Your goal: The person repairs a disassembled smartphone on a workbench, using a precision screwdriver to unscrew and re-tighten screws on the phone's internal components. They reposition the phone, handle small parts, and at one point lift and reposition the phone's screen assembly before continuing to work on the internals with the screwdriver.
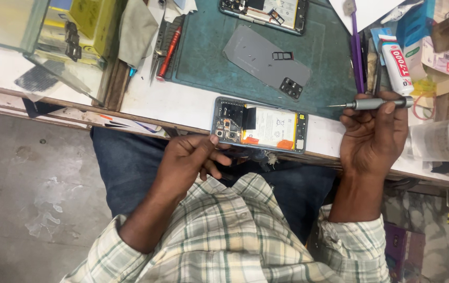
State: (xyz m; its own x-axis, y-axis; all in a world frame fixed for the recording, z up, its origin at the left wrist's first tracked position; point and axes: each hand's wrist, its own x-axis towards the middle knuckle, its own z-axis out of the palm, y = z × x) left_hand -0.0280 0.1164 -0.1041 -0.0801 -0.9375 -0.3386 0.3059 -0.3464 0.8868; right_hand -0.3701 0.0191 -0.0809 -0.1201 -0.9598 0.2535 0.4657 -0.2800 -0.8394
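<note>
An opened phone lies at the near edge of the white bench, back cover off, with its white battery and camera modules showing. My left hand grips the phone's left end, thumb by the cameras. To the right of the phone, my right hand holds a slim grey screwdriver level, its tip pointing left and stopping short of the phone. The removed grey back cover rests on the teal mat beyond it.
A second opened phone lies at the mat's far edge. Red-handled tools sit left of the mat. A white glue tube, purple tool and boxes crowd the right. A clear plastic container stands beside my right hand.
</note>
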